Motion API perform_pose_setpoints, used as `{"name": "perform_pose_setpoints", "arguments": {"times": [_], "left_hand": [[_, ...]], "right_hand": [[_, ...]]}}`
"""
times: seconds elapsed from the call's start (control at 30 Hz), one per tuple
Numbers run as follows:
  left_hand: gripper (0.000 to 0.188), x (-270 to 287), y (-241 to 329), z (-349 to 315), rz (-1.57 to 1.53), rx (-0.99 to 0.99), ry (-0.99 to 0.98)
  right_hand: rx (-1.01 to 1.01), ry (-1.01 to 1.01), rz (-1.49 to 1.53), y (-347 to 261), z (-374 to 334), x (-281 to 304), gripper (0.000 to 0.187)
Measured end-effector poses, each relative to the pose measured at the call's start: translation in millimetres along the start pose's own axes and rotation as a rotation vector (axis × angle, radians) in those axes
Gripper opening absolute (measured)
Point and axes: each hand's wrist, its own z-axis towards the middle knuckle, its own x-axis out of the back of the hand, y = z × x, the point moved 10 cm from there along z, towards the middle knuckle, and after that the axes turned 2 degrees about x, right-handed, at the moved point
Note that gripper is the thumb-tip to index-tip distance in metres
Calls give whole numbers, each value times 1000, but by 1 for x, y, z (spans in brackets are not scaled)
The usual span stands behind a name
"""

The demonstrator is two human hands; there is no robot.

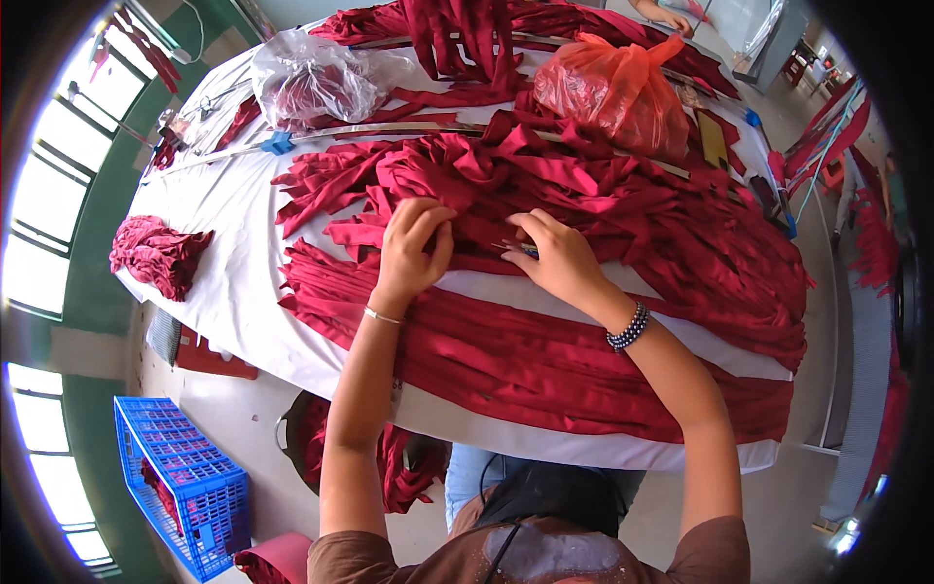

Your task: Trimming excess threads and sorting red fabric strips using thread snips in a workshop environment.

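The dark red strips (584, 180) heaped mid-worktop (243, 243) could get nicked if the small pointed tool (510, 245) held in the right hand's grip (564, 260) slips; whether the left hand's curled grip (407, 251) pins any cloth, I cannot tell. The bundle (584, 365) along the near edge could slide off if dragged by a forearm (365, 399).

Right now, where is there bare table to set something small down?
Widest is the white cloth at left, between the crumpled red bundle and the ends of the long red strips. A narrow bare band runs between the two rows of strips. It's crowded around the left hand and right hand, and at the clear bag and orange bag.
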Motion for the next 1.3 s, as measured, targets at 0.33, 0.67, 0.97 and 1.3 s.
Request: {"name": "perform_pose_setpoints", "arguments": {"times": [0.33, 0.67, 0.97, 1.3], "left_hand": [[28, 1, -61, -15, 326, 264, -35], [18, 33, -62, -21, 353, 264, 201], [56, -43, 123, -15, -464, -10, -611], [16, 52, -21, -21, -593, 527, 101]], "right_hand": [[30, 49, 276, -31, -17, 47, 7], [-411, 127, 552, -17, -92, 108, 11], [25, 223, 349, -74, -91, 76, 19], [-20, 433, -14, -8, -94, 127, 19]]}}
